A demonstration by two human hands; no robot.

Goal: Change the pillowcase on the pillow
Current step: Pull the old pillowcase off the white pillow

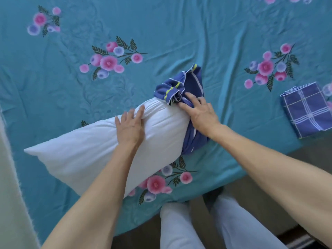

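Old case nearly off the pillow, bunched at its 1 o'clock end.
Bare white stuffed pillow [100, 150] lies mid-bed on teal floral sheet [179, 33]; left hand [130, 126] flat, pressing it; right hand [199, 112] grips crumpled dark-blue striped pillowcase [179, 87]. Pin pillow, pull toward 1 o'clock. Folded blue plaid pillowcase [307, 108] waits at 3 o'clock.

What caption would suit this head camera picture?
Left hand steadies the white pillow while the right hand grips the bunched blue pillowcase at its end.
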